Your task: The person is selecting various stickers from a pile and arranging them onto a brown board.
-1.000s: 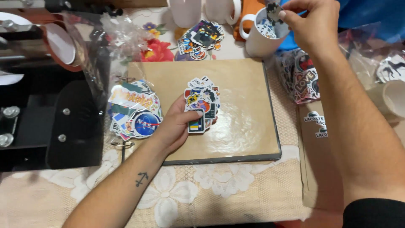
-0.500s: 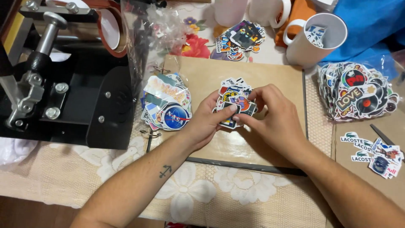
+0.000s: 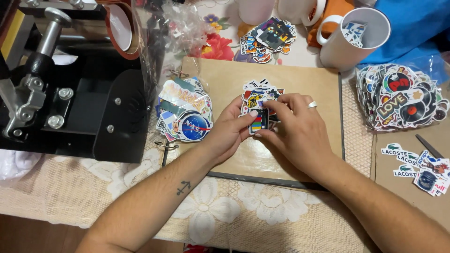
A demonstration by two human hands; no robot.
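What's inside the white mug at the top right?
The white mug holds at least one sticker leaning against its inner wall, with dark printing on white. The mug's bottom is hidden by its rim, so anything lying deeper cannot be seen.

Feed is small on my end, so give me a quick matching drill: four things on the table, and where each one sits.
Things:
1. white mug
2. black press machine
3. bagged sticker pile
4. sticker stack

Places:
A. far left
B. between left hand and right hand
C. top right, stickers inside
D. right edge, beside the board

Pairs: 1-C, 2-A, 3-D, 4-B
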